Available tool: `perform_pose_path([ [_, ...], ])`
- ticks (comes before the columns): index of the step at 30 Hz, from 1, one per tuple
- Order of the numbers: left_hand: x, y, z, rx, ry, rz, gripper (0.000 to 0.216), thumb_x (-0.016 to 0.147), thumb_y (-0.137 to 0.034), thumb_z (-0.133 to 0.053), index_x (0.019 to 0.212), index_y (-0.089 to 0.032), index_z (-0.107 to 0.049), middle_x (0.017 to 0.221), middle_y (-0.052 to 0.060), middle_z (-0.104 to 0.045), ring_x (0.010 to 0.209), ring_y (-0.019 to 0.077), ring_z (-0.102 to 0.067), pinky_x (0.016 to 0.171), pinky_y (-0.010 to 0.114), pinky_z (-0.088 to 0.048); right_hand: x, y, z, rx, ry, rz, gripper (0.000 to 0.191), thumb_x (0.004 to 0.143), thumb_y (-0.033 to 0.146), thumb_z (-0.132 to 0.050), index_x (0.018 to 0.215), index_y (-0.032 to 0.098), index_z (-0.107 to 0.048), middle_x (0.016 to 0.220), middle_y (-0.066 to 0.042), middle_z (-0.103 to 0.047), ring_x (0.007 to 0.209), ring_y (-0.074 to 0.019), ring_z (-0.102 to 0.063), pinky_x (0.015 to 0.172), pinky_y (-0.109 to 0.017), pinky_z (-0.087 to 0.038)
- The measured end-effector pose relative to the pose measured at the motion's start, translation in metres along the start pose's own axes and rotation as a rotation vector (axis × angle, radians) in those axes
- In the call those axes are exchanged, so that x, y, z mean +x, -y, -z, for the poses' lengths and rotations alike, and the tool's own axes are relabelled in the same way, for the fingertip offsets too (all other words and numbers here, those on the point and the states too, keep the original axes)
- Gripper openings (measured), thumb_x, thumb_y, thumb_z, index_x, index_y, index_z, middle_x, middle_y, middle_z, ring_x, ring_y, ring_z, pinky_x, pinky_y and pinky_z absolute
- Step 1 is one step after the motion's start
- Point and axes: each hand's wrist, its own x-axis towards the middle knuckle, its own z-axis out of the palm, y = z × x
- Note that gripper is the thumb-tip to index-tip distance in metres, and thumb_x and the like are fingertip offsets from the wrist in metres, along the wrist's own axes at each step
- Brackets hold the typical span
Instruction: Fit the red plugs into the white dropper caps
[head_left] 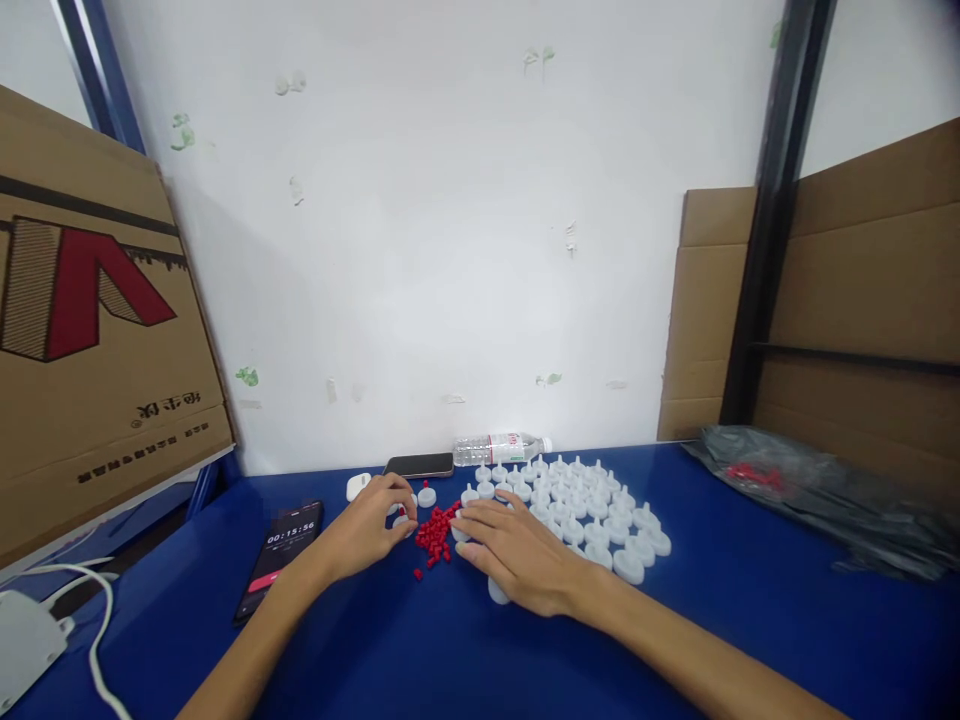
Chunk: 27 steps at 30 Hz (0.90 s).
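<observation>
My left hand (369, 527) is closed, thumb and fingers curled round a white nozzle cap (405, 527) with a red tip. Beside it, another white nozzle cap with a red tip (427, 495) stands on the blue table. A loose heap of small red tip caps (435, 533) lies between my hands. My right hand (517, 553) reaches to the heap's right edge, its thumb and fingertips around a white nozzle cap (459, 530) that they partly hide. Under the palm, part of another white cap (498, 592) shows. Many plain white nozzle caps (592, 505) stand grouped behind and right of this hand.
A clear plastic bottle (501, 448) lies by the wall, with a phone (418, 466) and a small white case (358, 486) to its left. Another phone (281, 560) shows a timer. A grey plastic bag (795, 495) holds red pieces. Cardboard (97, 330) and a white cable (101, 640) are at left.
</observation>
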Motion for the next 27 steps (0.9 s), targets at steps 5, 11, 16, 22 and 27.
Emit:
perform_pose_path([
  [5, 0.004, -0.024, 0.003, -0.125, -0.200, 0.027, 0.022, 0.092, -0.040, -0.055, 0.092, -0.024, -0.069, 0.095, 0.003, -0.069, 0.090, 0.0208, -0.061, 0.083, 0.034, -0.046, -0.001, -0.003, 0.009, -0.024, -0.219, -0.001, 0.031, 0.096, 0.044, -0.057, 0.117, 0.023, -0.063, 0.114, -0.006, -0.069, 0.105, -0.0207, -0.063, 0.097, -0.039, -0.046],
  [11, 0.006, -0.047, -0.015, -0.376, -0.254, 0.050, 0.023, 0.090, -0.040, -0.058, 0.092, -0.022, -0.072, 0.095, 0.003, -0.073, 0.082, 0.0186, -0.064, 0.078, 0.031, -0.050, -0.004, -0.005, 0.003, -0.136, -0.194, 0.089, 0.018, 0.097, 0.024, -0.053, 0.113, 0.023, -0.062, 0.113, -0.007, -0.066, 0.095, -0.0181, -0.065, 0.082, -0.032, -0.051],
  [16, 0.008, -0.058, -0.024, -0.618, -0.166, 0.080, 0.025, 0.086, -0.041, -0.064, 0.089, -0.018, -0.073, 0.090, 0.005, -0.074, 0.080, 0.0192, -0.066, 0.072, 0.028, -0.051, -0.003, -0.007, -0.001, -0.190, -0.182, 0.149, 0.015, 0.096, 0.022, -0.054, 0.108, 0.023, -0.062, 0.109, -0.005, -0.067, 0.093, -0.0177, -0.065, 0.084, -0.032, -0.051],
  [22, 0.007, -0.059, -0.023, -0.745, -0.119, 0.081, 0.025, 0.084, -0.040, -0.068, 0.090, -0.016, -0.073, 0.087, 0.006, -0.073, 0.081, 0.0195, -0.066, 0.073, 0.028, -0.050, -0.006, -0.006, -0.005, -0.180, -0.267, 0.152, 0.019, 0.095, 0.018, -0.053, 0.112, 0.022, -0.062, 0.112, -0.005, -0.067, 0.097, -0.0189, -0.064, 0.085, -0.033, -0.050],
  [27, 0.006, -0.055, -0.021, -0.809, -0.053, 0.057, 0.023, 0.082, -0.037, -0.072, 0.086, -0.015, -0.075, 0.088, 0.007, -0.071, 0.079, 0.0179, -0.063, 0.073, 0.028, -0.048, -0.007, -0.005, -0.004, -0.176, -0.334, 0.209, 0.017, 0.097, 0.018, -0.054, 0.110, 0.021, -0.064, 0.109, -0.007, -0.069, 0.097, -0.0182, -0.064, 0.083, -0.033, -0.049],
])
